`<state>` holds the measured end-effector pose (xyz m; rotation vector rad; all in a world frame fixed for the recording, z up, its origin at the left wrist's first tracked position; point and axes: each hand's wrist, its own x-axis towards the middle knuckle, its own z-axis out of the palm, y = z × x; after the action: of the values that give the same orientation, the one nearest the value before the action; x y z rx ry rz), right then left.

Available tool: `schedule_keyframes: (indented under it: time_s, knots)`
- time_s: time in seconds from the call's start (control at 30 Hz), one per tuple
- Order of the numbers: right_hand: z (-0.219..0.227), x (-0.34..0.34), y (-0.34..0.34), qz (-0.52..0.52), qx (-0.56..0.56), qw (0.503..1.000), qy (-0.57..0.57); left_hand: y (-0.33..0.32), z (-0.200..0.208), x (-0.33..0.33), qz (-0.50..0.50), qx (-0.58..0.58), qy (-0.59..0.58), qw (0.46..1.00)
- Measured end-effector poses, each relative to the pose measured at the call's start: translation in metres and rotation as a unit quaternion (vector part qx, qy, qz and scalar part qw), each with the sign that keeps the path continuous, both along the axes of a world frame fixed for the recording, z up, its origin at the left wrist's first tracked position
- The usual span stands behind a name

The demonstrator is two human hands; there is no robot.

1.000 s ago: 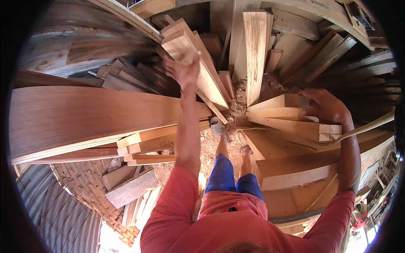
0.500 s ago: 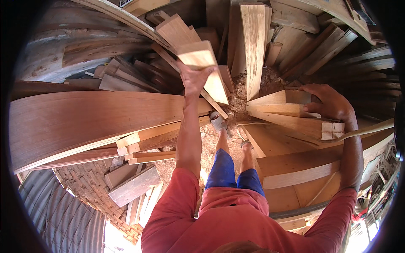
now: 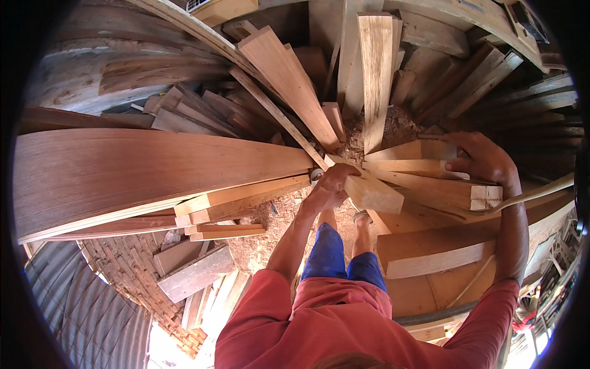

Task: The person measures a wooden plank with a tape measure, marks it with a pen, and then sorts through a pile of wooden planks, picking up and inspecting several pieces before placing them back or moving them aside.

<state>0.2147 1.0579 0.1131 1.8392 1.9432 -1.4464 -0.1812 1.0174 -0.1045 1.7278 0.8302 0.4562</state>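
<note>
My left hand [image 3: 335, 183] is closed around a short, thick wooden beam [image 3: 376, 194], held tilted in front of my legs with its pale sawn end toward me. The beam's far end reaches down near the floor. Over on the right, my right hand [image 3: 482, 158] curls its fingers and thumb about the upper end of a wooden plank [image 3: 415, 149]. Just below that hand lie more squared timbers [image 3: 458, 186], their end faces showing side by side.
A broad reddish board [image 3: 153, 163] stretches across the left, above stacked narrower pieces [image 3: 227, 200]. Upright planks [image 3: 376, 74] lean at the back. A wide curved board [image 3: 442, 246] lies at right. Wood chips cover the floor [image 3: 279, 221].
My left hand has swung the beam from the upper middle down and to the right, toward the timbers at my right. My right hand stays nearly in place.
</note>
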Motion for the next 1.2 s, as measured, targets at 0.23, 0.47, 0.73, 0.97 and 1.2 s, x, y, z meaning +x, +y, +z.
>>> schedule_keyframes:
  time_s: [0.23, 0.47, 0.73, 0.97, 1.2]
  knots:
    - [-0.003, 0.003, -0.002, -0.005, -0.015, 1.000, -0.007, -0.035, -0.002, -0.014, 0.012, 0.016, -0.035, 0.999]
    - [0.002, 0.001, -0.003, 0.010, 0.017, 1.000, -0.024, -0.037, -0.017, -0.021, 0.000, 0.065, -0.045, 0.997]
    - [-0.009, 0.007, -0.008, 0.057, 0.058, 0.995, -0.066, 0.014, -0.002, -0.044, 0.143, -0.342, -0.133, 0.919]
    - [-0.008, 0.004, -0.006, 0.015, 0.032, 0.999, -0.040, 0.068, 0.043, -0.092, 0.096, -0.152, -0.496, 0.850]
    - [-0.009, 0.005, -0.005, -0.007, 0.008, 0.999, -0.039, 0.065, 0.066, -0.102, 0.049, -0.172, -0.501, 0.847]
